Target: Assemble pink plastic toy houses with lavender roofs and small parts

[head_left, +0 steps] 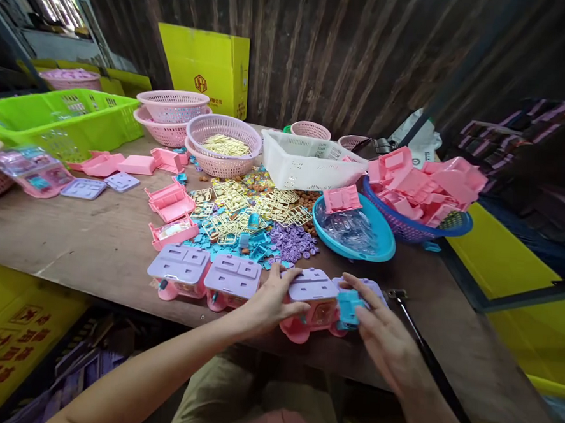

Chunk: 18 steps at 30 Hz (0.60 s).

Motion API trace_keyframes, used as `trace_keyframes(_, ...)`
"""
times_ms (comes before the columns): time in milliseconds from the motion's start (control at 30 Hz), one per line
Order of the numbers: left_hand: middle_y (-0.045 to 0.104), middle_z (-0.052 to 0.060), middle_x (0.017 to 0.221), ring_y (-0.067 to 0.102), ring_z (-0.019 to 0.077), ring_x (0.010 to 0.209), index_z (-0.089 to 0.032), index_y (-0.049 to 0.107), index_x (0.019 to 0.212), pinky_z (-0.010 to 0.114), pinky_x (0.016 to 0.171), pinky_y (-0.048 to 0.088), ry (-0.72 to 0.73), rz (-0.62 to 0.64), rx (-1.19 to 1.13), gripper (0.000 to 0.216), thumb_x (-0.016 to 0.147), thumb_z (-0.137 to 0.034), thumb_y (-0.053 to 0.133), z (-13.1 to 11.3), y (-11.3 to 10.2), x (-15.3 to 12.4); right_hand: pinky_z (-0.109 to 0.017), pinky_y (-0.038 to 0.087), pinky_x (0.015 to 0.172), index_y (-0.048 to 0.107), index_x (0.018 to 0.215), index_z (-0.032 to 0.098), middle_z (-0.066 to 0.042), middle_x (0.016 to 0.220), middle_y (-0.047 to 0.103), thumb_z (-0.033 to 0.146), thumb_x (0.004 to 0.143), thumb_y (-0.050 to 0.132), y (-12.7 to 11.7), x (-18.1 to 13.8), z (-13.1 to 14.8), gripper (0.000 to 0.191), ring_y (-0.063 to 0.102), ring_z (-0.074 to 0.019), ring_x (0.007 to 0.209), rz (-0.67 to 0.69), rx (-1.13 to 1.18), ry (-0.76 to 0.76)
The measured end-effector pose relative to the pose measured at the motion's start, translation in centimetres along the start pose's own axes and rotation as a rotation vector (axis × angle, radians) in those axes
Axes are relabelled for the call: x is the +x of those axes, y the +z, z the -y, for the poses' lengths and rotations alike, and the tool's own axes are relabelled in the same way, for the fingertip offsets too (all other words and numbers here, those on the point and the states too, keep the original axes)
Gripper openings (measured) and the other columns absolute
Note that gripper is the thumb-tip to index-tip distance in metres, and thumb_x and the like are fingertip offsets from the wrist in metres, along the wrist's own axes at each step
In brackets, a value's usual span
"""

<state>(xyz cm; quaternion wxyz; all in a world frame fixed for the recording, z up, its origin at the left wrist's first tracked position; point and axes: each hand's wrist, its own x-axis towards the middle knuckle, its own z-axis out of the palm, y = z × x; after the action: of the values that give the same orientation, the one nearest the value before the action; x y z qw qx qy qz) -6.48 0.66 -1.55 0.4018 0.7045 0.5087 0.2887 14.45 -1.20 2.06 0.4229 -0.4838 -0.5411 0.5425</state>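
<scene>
A row of pink toy carts with lilac lids stands along the table's near edge. My left hand [274, 303] grips one toy cart [312, 285], fingers on its lid and thumb along its near side. Between the thumb and fingers of my right hand [387, 333] is a small turquoise plastic part [349, 308], held at the right end of that cart. Behind this hand another lilac-lidded cart [371, 290] is partly hidden. Left of my left hand stand two more carts, one lilac-lidded cart [233, 277] and a further cart [179, 266].
Loose turquoise pieces, purple discs [293, 243] and cream part frames [230, 195] lie piled behind the carts. A blue bowl [388, 253] holds clear plastic parts; a basket [434, 232] holds pink shells. A black-handled metal tool [422, 344] lies at right. A white crate [309, 165] stands behind.
</scene>
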Motion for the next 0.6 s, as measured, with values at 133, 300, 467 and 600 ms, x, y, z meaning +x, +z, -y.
trace_keyframes(133, 0.048, 0.012, 0.118, 0.047, 0.0249, 0.112, -0.018, 0.043, 0.123, 0.041, 0.1, 0.035, -0.119, -0.211, -0.286, 0.049, 0.082, -0.044, 0.053, 1.8, 2.6, -0.3, -0.035, 0.046, 0.093, 0.053, 0.118, 0.024, -0.008, 0.119, 0.059, 0.043, 0.076, 0.063, 1.7, -1.8, -2.1, 0.047, 0.055, -0.0215, 0.111, -0.012, -0.027, 0.018)
trace_keyframes(300, 0.053, 0.009, 0.113, 0.05, 0.0221, 0.107, -0.019, 0.043, 0.114, 0.038, 0.096, 0.037, -0.155, -0.288, -0.481, 0.041, 0.087, -0.05, 0.041, 2.7, 4.7, -0.7, -0.036, 0.052, 0.081, 0.061, 0.102, 0.021, -0.008, 0.103, 0.064, 0.041, 0.076, 0.063, 4.3, -2.1, -3.0, 0.033, 0.063, -0.0219, 0.09, -0.214, -0.374, -0.166)
trace_keyframes(467, 0.049, 0.009, 0.113, 0.048, 0.0211, 0.108, -0.02, 0.038, 0.111, 0.038, 0.096, 0.037, -0.11, -0.353, -0.515, 0.041, 0.088, -0.054, 0.033, 2.4, 5.7, -1.2, -0.039, 0.051, 0.079, 0.062, 0.104, 0.019, -0.01, 0.097, 0.066, 0.042, 0.083, 0.055, 6.7, -1.8, -4.2, 0.032, 0.062, -0.0242, 0.09, -0.35, -0.677, -0.4)
trace_keyframes(600, 0.048, 0.01, 0.116, 0.047, 0.0199, 0.112, -0.021, 0.035, 0.114, 0.037, 0.099, 0.036, -0.064, -0.319, -0.506, 0.039, 0.091, -0.052, 0.027, 2.4, 5.9, -1.7, -0.039, 0.05, 0.077, 0.06, 0.105, 0.018, -0.009, 0.09, 0.064, 0.041, 0.086, 0.051, 7.4, -1.6, -5.2, 0.032, 0.061, -0.0239, 0.085, -0.442, -0.813, -0.503)
